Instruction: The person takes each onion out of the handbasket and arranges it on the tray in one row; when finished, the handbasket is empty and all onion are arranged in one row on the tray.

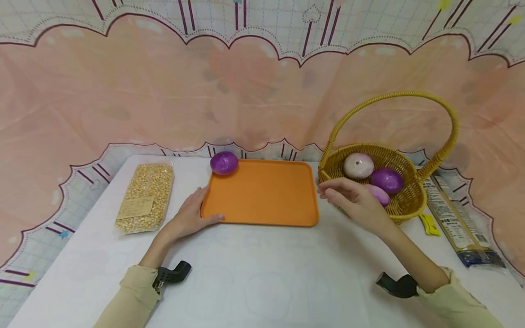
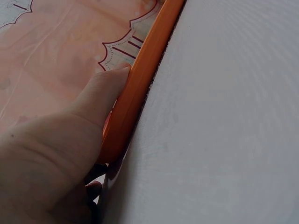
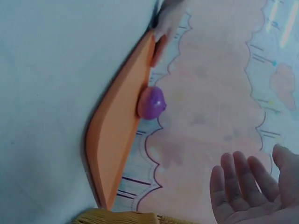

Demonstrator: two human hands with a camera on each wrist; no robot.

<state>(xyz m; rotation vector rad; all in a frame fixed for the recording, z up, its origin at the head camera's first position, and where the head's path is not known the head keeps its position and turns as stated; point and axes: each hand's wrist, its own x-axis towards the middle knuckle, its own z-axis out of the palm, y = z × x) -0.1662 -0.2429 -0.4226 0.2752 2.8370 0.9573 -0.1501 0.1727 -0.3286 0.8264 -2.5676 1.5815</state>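
My left hand (image 1: 192, 213) grips the left front corner of an orange tray (image 1: 262, 196), its thumb laid on the front rim and its fingers along the left side. The left wrist view shows that thumb (image 2: 110, 86) against the tray's edge (image 2: 135, 88). A shiny purple rounded thing (image 1: 223, 163) sits at the tray's back left corner. My right hand (image 1: 361, 205), fingers loosely bent and holding nothing, hovers before a yellow wicker basket (image 1: 412, 207). In the basket lie a pale rounded thing (image 1: 358, 165), a purple one (image 1: 387, 181) and a lilac one (image 1: 378, 195), partly behind the hand.
Left of the tray lies a clear bag of yellow corn kernels (image 1: 145, 196) with a paper label. A small yellow packet (image 1: 429, 224) and a long printed package (image 1: 463, 223) are right of the basket, whose tall handle (image 1: 404, 94) arches above it. A patterned cloth (image 1: 262, 100) hangs behind the table.
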